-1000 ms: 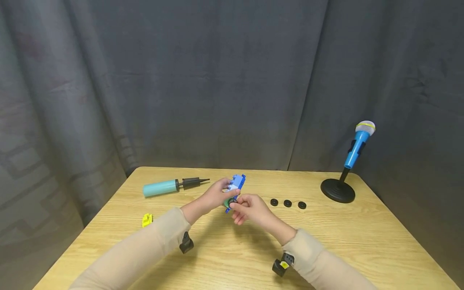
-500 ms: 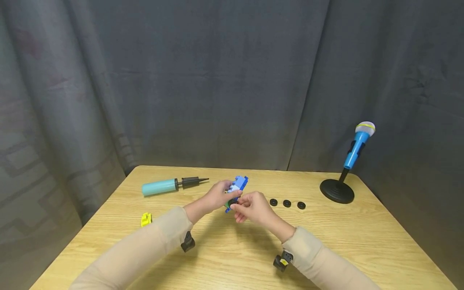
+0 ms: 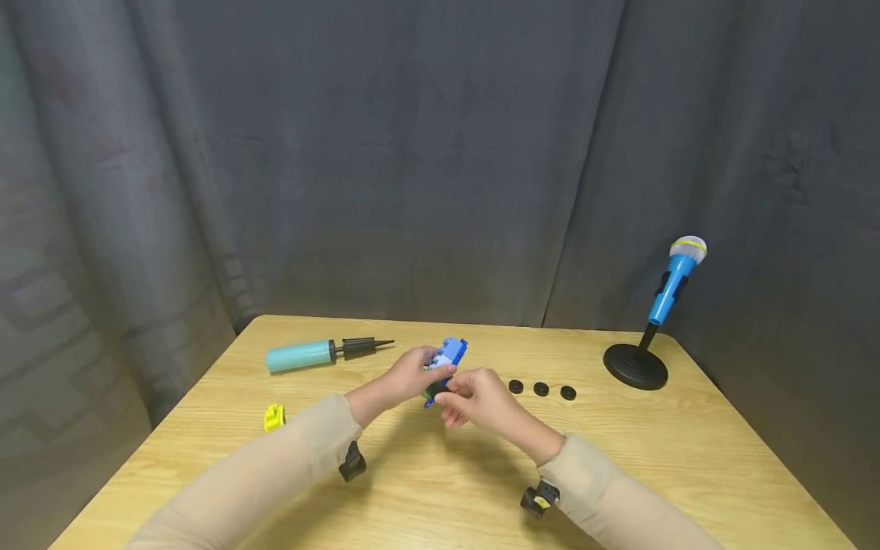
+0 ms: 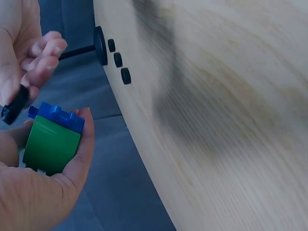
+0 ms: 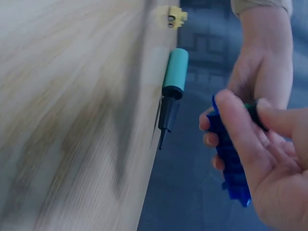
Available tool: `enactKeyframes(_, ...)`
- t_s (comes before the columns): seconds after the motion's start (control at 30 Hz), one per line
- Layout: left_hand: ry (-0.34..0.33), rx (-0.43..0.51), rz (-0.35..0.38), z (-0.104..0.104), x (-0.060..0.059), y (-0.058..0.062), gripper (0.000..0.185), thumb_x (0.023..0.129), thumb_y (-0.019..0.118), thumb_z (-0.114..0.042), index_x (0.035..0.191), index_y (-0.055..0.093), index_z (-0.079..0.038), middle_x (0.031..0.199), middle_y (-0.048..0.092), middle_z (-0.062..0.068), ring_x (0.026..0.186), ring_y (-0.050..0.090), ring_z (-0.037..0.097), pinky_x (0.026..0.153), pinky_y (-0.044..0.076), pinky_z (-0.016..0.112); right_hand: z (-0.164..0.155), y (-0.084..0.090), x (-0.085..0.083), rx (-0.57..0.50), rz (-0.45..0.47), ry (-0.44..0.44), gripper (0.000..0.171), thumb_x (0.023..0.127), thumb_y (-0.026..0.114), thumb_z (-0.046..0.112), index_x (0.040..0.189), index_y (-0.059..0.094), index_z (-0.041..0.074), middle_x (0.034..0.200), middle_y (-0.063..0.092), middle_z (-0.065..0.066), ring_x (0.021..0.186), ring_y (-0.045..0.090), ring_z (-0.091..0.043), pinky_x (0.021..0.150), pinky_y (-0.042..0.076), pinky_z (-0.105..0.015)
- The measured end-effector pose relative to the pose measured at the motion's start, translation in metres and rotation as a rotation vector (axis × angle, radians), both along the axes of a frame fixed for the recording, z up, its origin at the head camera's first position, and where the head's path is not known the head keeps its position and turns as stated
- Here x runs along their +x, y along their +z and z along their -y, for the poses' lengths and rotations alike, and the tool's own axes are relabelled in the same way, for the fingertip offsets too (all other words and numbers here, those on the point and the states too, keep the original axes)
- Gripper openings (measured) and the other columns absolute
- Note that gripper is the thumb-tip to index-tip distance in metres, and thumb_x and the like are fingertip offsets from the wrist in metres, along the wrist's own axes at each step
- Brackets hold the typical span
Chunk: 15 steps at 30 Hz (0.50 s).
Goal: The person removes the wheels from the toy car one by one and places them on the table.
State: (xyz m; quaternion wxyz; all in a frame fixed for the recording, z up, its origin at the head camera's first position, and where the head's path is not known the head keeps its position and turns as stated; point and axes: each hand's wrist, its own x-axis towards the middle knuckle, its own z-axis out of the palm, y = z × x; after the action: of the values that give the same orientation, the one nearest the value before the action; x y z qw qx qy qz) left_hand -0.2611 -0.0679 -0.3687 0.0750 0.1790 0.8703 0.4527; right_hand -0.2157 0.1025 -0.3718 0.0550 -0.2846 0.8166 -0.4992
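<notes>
My left hand (image 3: 411,371) grips a small toy built of blue and green bricks (image 3: 448,354) and holds it tilted above the middle of the table (image 3: 440,489). In the left wrist view its green side (image 4: 50,144) lies in my curled fingers. My right hand (image 3: 470,395) meets the toy's lower end and pinches a small black wheel (image 3: 437,391) against it. That wheel (image 4: 14,108) shows beside the blue studs in the left wrist view. The right wrist view shows my thumb over the blue bricks (image 5: 233,168).
Three loose black wheels (image 3: 541,389) lie in a row to the right of my hands. A blue toy microphone (image 3: 670,284) stands on a black round base (image 3: 635,365) at the far right. A teal hand pump (image 3: 302,355) and a yellow piece (image 3: 273,417) lie at the left.
Both hands have stayed together on the toy at the same spot. My right hand has closed in slightly over its lower end with the wheel.
</notes>
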Motion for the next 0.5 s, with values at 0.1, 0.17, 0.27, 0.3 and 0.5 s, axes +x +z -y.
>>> enactKeyframes(0.1, 0.006, 0.015, 0.023, 0.003, -0.001, 0.0, 0.05, 0.098, 0.058, -0.033, 0.13, 0.053, 0.006, 0.114, 0.066, 0.016, 0.099, 0.066, 0.021, 0.083, 0.055, 0.037, -0.006, 0.003, -0.001, -0.016, 0.082, 0.036, 0.024, 0.098, 0.056, 0.011, 0.098, 0.066, -0.01, 0.08, 0.071, -0.022, 0.075, 0.071, -0.038, 0.066, 0.059, -0.039)
enactKeyframes(0.17, 0.012, 0.024, 0.031, 0.006, -0.003, -0.001, 0.05, 0.098, 0.057, -0.033, 0.131, 0.053, 0.005, 0.113, 0.067, 0.014, 0.096, 0.067, 0.02, 0.083, 0.055, 0.037, -0.012, 0.004, -0.003, -0.022, 0.113, 0.05, 0.026, 0.099, 0.054, 0.012, 0.101, 0.066, -0.01, 0.087, 0.071, -0.025, 0.082, 0.071, -0.038, 0.071, 0.059, -0.041)
enactKeyframes(0.27, 0.023, 0.054, 0.051, 0.01, -0.004, -0.003, 0.05, 0.098, 0.057, -0.031, 0.131, 0.052, 0.006, 0.109, 0.068, 0.014, 0.089, 0.068, 0.022, 0.077, 0.056, 0.035, -0.021, 0.004, -0.007, -0.041, 0.146, 0.036, 0.027, 0.098, 0.058, 0.015, 0.102, 0.067, -0.009, 0.092, 0.071, -0.026, 0.087, 0.071, -0.036, 0.076, 0.058, -0.042)
enactKeyframes(0.3, 0.024, 0.067, 0.064, 0.012, -0.005, -0.003, 0.05, 0.098, 0.057, -0.031, 0.132, 0.051, 0.006, 0.108, 0.068, 0.014, 0.087, 0.069, 0.024, 0.075, 0.057, 0.034, -0.024, 0.003, -0.009, -0.048, 0.147, 0.028, 0.027, 0.097, 0.059, 0.017, 0.101, 0.068, -0.008, 0.093, 0.071, -0.026, 0.087, 0.071, -0.036, 0.077, 0.058, -0.043)
enactKeyframes(0.5, 0.024, 0.12, 0.123, 0.016, -0.004, -0.006, 0.055, 0.098, 0.059, -0.028, 0.136, 0.045, 0.008, 0.106, 0.068, 0.015, 0.084, 0.07, 0.031, 0.069, 0.058, 0.033, -0.039, 0.0, -0.023, -0.124, 0.21, -0.053, 0.028, 0.09, 0.07, 0.02, 0.098, 0.068, -0.006, 0.091, 0.074, -0.019, 0.09, 0.071, -0.038, 0.082, 0.057, -0.043)
